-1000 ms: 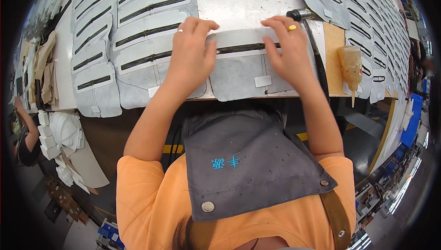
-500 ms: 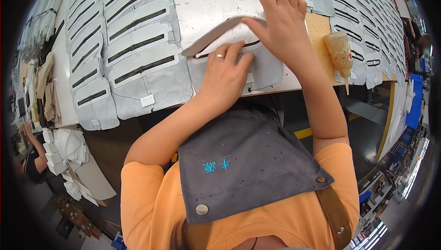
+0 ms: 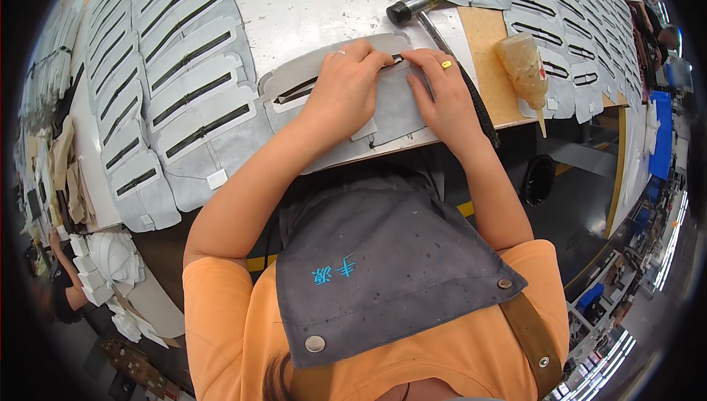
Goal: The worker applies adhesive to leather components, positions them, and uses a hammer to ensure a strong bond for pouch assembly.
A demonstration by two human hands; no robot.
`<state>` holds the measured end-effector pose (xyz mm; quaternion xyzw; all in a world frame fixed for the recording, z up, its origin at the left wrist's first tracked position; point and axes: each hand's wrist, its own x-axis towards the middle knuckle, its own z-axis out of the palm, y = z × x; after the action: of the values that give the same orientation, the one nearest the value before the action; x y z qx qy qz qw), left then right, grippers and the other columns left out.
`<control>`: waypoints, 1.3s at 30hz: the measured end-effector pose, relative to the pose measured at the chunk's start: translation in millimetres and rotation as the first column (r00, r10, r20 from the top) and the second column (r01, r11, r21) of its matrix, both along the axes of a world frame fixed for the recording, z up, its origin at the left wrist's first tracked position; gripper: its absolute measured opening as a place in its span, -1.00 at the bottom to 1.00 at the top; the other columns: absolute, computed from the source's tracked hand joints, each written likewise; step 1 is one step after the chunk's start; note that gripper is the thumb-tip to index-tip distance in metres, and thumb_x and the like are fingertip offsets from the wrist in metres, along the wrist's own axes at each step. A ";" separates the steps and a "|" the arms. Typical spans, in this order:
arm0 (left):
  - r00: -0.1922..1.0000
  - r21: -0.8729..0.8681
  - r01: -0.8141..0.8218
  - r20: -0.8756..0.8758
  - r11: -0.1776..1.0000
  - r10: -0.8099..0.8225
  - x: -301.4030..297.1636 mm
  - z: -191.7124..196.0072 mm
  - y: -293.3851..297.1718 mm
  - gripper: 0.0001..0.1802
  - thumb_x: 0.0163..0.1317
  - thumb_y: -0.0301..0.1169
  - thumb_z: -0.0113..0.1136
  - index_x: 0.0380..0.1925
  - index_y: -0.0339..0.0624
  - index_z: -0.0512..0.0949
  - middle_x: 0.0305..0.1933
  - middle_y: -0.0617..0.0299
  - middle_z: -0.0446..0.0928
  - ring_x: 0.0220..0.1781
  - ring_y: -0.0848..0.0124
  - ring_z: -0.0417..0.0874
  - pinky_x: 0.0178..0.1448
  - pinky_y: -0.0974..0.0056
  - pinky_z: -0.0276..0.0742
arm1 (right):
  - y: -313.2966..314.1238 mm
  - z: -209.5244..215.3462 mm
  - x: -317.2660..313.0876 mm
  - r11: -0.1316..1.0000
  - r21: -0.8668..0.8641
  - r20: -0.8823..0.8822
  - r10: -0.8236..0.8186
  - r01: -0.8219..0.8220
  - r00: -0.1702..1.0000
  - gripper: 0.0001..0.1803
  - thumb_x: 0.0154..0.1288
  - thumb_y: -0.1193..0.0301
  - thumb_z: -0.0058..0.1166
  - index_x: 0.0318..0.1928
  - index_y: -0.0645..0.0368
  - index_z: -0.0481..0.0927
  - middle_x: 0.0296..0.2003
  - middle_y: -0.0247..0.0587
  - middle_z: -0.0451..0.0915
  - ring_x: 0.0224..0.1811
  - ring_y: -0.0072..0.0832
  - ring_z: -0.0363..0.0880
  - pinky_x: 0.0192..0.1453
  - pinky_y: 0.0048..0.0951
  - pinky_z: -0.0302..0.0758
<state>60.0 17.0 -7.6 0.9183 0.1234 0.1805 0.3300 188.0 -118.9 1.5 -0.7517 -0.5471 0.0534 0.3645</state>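
Observation:
A grey panel piece (image 3: 401, 106) with a rounded flap lies in front of me on the white worktable (image 3: 305, 3). A long slot with a black zipper (image 3: 296, 93) runs across it, its left part gaping. My left hand (image 3: 346, 90) lies over the middle of the slot, its thumb and fingers closed on the slot's edge near the right end. Close beside it, my right hand (image 3: 442, 95) bends its fingers onto the same right end. The edge under the fingertips is partly hidden. A white tag hangs at the panel's lower edge.
A hammer (image 3: 414, 8) with a dark handle lies behind my right hand and forearm. Right of it stands a yellowish glue bottle (image 3: 523, 69), nozzle toward me. Rows of similar slotted panels (image 3: 199, 95) overlap on the left and at far right. Another person's arm (image 3: 66, 265) shows at far left.
The lifted flap of the panel now lies flat. My right hand has come down to the slot's right end, and the left has shifted beside it. The hammer has come into view.

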 end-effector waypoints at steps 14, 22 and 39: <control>0.999 0.176 -0.037 -0.021 0.984 0.041 -12.7 3.7 -15.0 -0.58 0.07 -0.66 0.10 -0.01 -0.16 0.55 -0.22 0.13 0.44 -0.17 0.14 0.47 -0.09 0.15 0.41 | -0.4 1.5 -4.5 0.992 0.055 0.007 0.115 -0.115 0.993 -0.67 0.19 0.54 0.13 -0.01 0.19 0.49 -0.07 -0.10 0.52 0.05 -0.13 0.47 0.10 -0.25 0.47; 0.998 0.000 -0.056 0.022 0.998 0.056 -31.6 8.3 0.4 -0.71 0.14 -0.64 0.09 -0.12 -0.18 0.57 -0.23 0.11 0.48 -0.19 0.12 0.50 -0.08 0.14 0.41 | 4.8 4.6 5.5 0.978 -0.033 -0.022 0.206 -0.207 0.978 -0.64 0.17 0.53 0.14 0.01 0.19 0.50 -0.07 -0.08 0.52 0.04 -0.12 0.48 0.13 -0.23 0.45; 0.999 0.286 0.003 0.047 0.958 -0.017 -31.1 5.9 1.1 -0.71 0.04 -0.59 0.12 -0.17 -0.24 0.53 -0.18 0.15 0.45 -0.15 0.19 0.48 -0.06 0.18 0.41 | 23.3 3.1 -7.1 0.959 0.011 -0.016 0.285 -0.285 0.958 -0.72 0.19 0.47 0.13 -0.07 0.18 0.49 -0.16 -0.11 0.51 -0.06 -0.15 0.48 0.05 -0.22 0.43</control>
<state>28.9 18.1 -1.7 0.9522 0.0832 0.2174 0.1980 180.9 -95.6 4.6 -0.6631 -0.6467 0.1094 0.3608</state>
